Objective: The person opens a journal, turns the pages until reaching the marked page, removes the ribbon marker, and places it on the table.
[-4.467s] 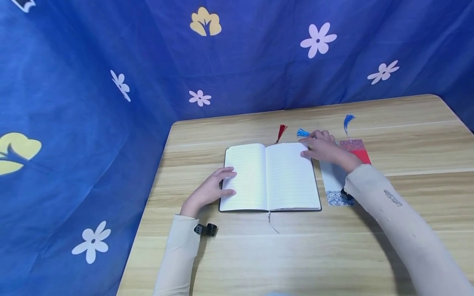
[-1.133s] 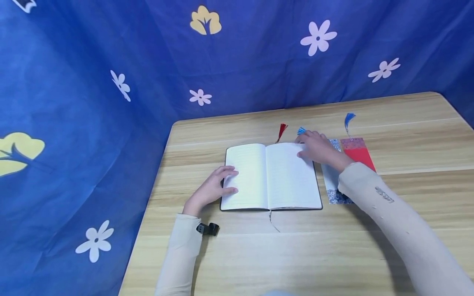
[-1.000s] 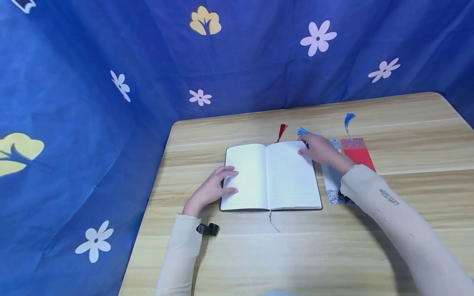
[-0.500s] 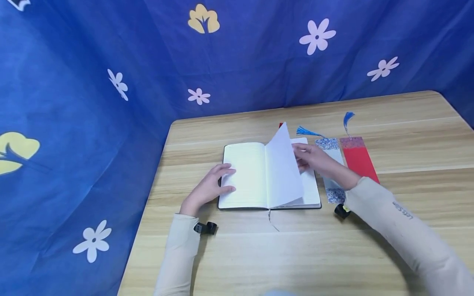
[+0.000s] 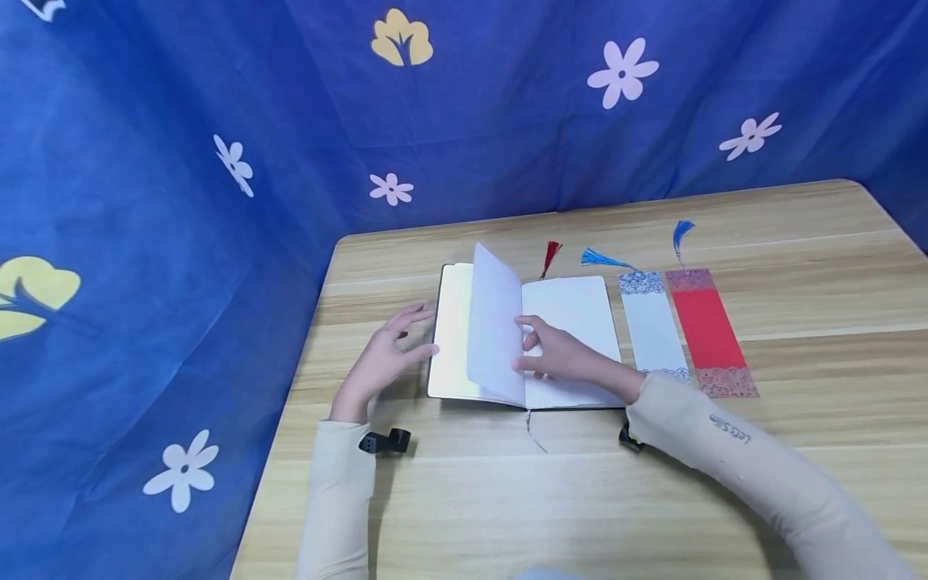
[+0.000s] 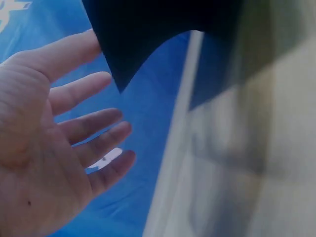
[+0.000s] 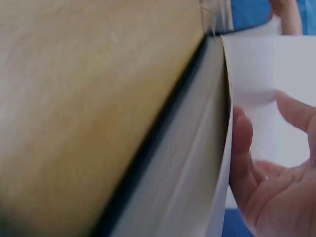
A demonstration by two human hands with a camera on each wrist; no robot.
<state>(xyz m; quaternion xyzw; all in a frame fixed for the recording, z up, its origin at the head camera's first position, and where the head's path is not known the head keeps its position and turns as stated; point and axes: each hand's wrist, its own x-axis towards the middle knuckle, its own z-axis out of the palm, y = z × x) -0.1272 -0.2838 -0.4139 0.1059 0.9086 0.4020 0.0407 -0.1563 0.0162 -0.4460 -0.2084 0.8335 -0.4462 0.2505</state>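
Note:
An open lined notebook (image 5: 573, 300) lies on the table, and a raised leaf (image 5: 496, 322) leans left from its spine. My right hand (image 5: 564, 353) is over the right page, its thumb and forefinger tips close against that leaf. In the right wrist view, the right fingers (image 7: 242, 136) are bent loosely beside the white pages. My left hand (image 5: 379, 361) is at the notebook's left edge with fingers spread. The left wrist view shows the dark cover (image 6: 143, 34) lifted off the table, its edge by the left thumb and fingers (image 6: 81, 91).
To the right of the notebook lie a white bookmark with blue patterns (image 5: 652, 326) and a red bookmark (image 5: 709, 329), both with blue tassels. A red tassel (image 5: 552, 256) sticks out above the notebook's top. A thin ribbon (image 5: 535, 435) trails from its lower edge. Blue curtain (image 5: 471, 105) hangs behind.
My right hand has moved left from the page's top right corner, and the leaf has swung over past the spine. My left hand has shifted off the left page to its edge.

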